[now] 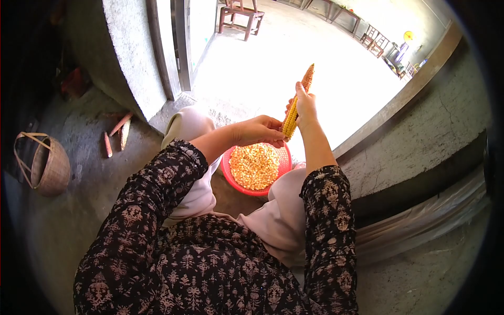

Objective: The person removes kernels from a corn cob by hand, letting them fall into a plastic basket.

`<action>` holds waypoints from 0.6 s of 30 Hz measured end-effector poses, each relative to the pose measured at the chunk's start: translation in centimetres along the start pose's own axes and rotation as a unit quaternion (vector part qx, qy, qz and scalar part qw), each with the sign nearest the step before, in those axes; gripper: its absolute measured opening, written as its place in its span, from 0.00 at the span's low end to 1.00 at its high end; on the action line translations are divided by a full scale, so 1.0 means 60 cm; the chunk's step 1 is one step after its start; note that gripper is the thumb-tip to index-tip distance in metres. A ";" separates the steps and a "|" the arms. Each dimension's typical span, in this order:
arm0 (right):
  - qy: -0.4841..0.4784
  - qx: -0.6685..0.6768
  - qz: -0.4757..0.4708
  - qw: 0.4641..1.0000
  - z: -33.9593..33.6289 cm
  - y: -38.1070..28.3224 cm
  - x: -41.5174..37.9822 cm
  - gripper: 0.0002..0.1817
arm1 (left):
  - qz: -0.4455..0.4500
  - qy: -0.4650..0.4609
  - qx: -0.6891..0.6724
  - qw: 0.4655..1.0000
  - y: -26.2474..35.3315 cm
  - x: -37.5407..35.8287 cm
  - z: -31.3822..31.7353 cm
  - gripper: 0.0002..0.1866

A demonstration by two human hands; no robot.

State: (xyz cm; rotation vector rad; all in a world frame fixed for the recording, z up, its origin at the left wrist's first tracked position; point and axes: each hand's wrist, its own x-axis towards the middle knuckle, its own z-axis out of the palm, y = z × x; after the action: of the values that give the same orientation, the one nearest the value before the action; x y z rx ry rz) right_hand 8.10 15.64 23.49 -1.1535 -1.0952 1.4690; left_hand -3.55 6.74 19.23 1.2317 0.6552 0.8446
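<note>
Both hands clamp one corn cob [297, 104] above a red bowl [284, 164] of kernels: right hand [306, 105] mid-cob, left hand [260, 130] at its base. One basket [44, 164] sits apart on the floor.

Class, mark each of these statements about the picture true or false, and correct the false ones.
1. The right hand grips a corn cob. True.
2. The bowl under the hands is blue. False: it is red.
3. The bowl holds loose kernels. True.
4. The left hand rests on the woven basket. False: it is at the cob's lower end; the basket sits apart on the floor.
5. The cob lies flat in the bowl. False: it is held up, tilted, above it.
</note>
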 end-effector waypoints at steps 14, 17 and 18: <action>0.000 0.042 0.013 0.999 -0.010 -0.013 0.008 0.20 | 0.011 0.051 0.039 0.998 0.006 -0.004 0.005 0.12; 0.009 0.050 0.007 0.999 -0.009 -0.013 0.003 0.20 | 0.024 0.043 0.057 0.997 0.005 -0.005 0.003 0.12; 0.012 0.052 0.003 0.999 -0.009 -0.014 0.002 0.20 | 0.024 0.041 0.053 0.997 0.005 -0.005 0.003 0.12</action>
State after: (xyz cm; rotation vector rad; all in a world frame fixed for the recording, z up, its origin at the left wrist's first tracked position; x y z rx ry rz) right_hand 8.71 15.96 24.21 -1.1006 -0.9876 1.4948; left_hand -3.60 6.42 19.56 1.3180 0.7469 0.9133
